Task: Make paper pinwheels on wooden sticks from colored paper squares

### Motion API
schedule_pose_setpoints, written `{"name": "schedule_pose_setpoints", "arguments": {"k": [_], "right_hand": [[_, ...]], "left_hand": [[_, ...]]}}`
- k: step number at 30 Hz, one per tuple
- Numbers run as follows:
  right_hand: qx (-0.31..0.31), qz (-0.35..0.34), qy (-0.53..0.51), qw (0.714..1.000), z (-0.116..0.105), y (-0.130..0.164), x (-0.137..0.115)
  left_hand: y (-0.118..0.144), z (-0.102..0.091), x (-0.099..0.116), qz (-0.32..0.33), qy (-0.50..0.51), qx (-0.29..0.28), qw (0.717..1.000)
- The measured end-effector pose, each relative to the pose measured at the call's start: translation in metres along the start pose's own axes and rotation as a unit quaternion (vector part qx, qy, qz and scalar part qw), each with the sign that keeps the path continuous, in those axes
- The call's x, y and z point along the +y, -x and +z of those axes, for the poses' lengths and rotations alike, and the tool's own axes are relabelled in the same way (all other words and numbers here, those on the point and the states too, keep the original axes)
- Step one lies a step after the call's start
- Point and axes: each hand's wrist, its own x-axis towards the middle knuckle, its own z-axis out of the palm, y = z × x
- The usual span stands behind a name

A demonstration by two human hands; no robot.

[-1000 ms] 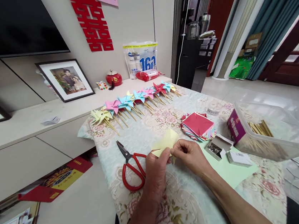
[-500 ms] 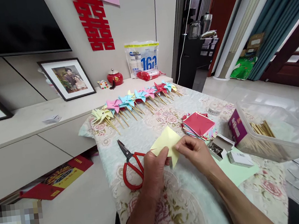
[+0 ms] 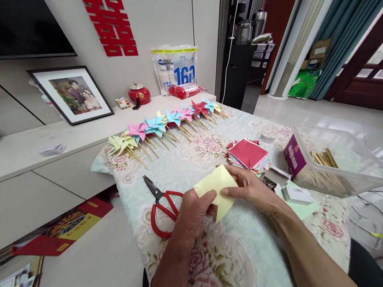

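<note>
A pale yellow paper square (image 3: 218, 184) with slits cut in from its corners is held up over the table between both hands. My left hand (image 3: 195, 212) pinches its left side, thumb on top. From the right, my right hand (image 3: 250, 186) grips the paper too, thumb on its face and fingers behind it. Red-handled scissors (image 3: 160, 202) lie just left of my left hand, blades apart. Beyond my right hand sits a stack of coloured paper squares (image 3: 249, 153), a red one uppermost. A small open box of metal fasteners (image 3: 268, 182) is partly hidden by my right hand.
Along the table's far edge lies a row of paper pinwheels (image 3: 157, 126) on sticks. A clear plastic bin (image 3: 346, 167) holding sticks stands at the right, near a small white box (image 3: 297, 194) on green paper. A roll of clear tape (image 3: 267, 137) lies behind.
My right hand has shifted from pinching the paper's right edge to holding it with the thumb on its face and fingers behind. The view has turned slightly right.
</note>
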Motion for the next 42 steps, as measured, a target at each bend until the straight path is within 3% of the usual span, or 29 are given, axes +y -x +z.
{"name": "schedule_pose_setpoints", "arguments": {"k": [8, 18, 27, 38, 40, 42], "right_hand": [[0.055, 0.013, 0.049, 0.997, 0.001, -0.003, 0.008], [0.153, -0.005, -0.010, 0.988, 0.012, -0.012, 0.011], [0.178, -0.034, -0.042, 0.983, 0.023, -0.014, 0.017], [0.139, -0.031, -0.047, 0.989, 0.022, -0.014, 0.017], [0.170, -0.054, -0.045, 0.983, 0.018, -0.015, 0.018], [0.240, -0.097, -0.015, 0.966, 0.013, -0.016, 0.017]], "left_hand": [[-0.001, -0.006, -0.008, -0.003, -0.028, 0.004, 1.000], [0.002, 0.007, 0.003, 0.021, 0.117, -0.015, 0.993], [-0.003, 0.010, -0.004, 0.035, 0.136, 0.037, 0.989], [-0.001, 0.010, -0.001, 0.038, 0.126, 0.053, 0.990], [0.000, 0.009, 0.000, 0.032, 0.124, 0.057, 0.990], [0.000, 0.009, 0.001, 0.031, 0.126, 0.064, 0.989]]}}
